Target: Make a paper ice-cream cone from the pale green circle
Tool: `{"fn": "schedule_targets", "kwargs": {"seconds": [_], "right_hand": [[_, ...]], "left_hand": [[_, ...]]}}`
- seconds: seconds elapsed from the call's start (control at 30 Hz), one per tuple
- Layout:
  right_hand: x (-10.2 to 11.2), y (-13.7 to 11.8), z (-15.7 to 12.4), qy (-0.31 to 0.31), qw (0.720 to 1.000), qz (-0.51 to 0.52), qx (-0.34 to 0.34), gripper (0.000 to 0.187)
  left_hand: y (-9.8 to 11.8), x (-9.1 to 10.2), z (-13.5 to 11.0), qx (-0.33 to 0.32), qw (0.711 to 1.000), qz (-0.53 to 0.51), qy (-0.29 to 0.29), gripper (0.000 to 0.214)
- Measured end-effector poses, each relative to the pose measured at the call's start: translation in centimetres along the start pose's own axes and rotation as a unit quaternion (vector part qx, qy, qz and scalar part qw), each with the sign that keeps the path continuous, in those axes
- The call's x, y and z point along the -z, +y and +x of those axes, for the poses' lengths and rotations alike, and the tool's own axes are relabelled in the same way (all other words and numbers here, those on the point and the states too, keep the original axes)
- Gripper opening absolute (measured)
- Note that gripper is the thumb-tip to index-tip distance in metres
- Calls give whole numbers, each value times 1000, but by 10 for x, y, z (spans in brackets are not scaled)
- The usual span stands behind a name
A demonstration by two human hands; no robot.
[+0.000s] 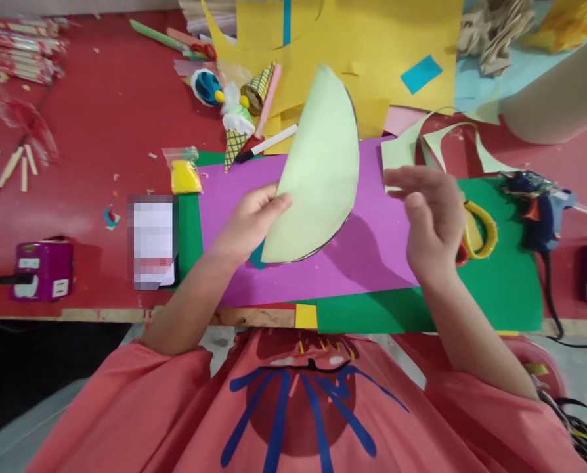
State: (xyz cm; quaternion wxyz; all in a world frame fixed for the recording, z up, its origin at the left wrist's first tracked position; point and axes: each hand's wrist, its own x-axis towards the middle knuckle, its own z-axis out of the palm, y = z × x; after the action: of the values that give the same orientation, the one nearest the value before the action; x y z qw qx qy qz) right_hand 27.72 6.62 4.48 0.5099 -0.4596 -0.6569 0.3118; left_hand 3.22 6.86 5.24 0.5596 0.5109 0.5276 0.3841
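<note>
Pale-green half-circle of paper (320,171) tilts up over the purple sheet (367,259), pinched at its lower edge by our left hand (249,220). Our right hand (434,220) hovers near it, fingers loosely spread and holding nothing, just beside the yellow-handled scissors (483,230) on the green sheet (505,289).

One green half-circle (318,171), one purple sheet (362,256), two paper cones (237,135) (260,87), one glue gun (540,210).

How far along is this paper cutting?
Done: the light green half-circle looks cut out; its offcut strip lies beside. In hand: the left hand holds it above the purple sheet; the right hand hovers open. Left: scissors and glue gun lie unheld.
</note>
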Motion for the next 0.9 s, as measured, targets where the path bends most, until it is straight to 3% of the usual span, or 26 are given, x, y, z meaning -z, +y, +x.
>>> {"fn": "schedule_targets", "kwargs": {"seconds": [0.13, 0.27, 0.37, 0.63, 0.73, 0.9], "right_hand": [[-19, 12, -1, -83, 996, 28, -25, 27], [-33, 22, -2, -99, 995, -19, 13, 30], [-37, 23, -2, -105, 993, -49, 26, 33], [-35, 24, -7, -129, 990, -25, -47, 27], [-31, 26, -9, -151, 987, 11, -52, 23], [-29, 25, -9, -214, 976, 38, -18, 19]], "left_hand": [[-13, -10, 11, 60, 980, -188, 10, 22], [-27, -16, 16, 63, 966, -251, 15, 28], [-35, -15, 18, 66, 963, -261, 3, 31], [-40, -19, 15, 37, 978, -195, -69, 48], [-38, -17, 14, 37, 979, -195, -54, 54], [-40, -12, 18, 11, 979, -202, 5, 40]]}}
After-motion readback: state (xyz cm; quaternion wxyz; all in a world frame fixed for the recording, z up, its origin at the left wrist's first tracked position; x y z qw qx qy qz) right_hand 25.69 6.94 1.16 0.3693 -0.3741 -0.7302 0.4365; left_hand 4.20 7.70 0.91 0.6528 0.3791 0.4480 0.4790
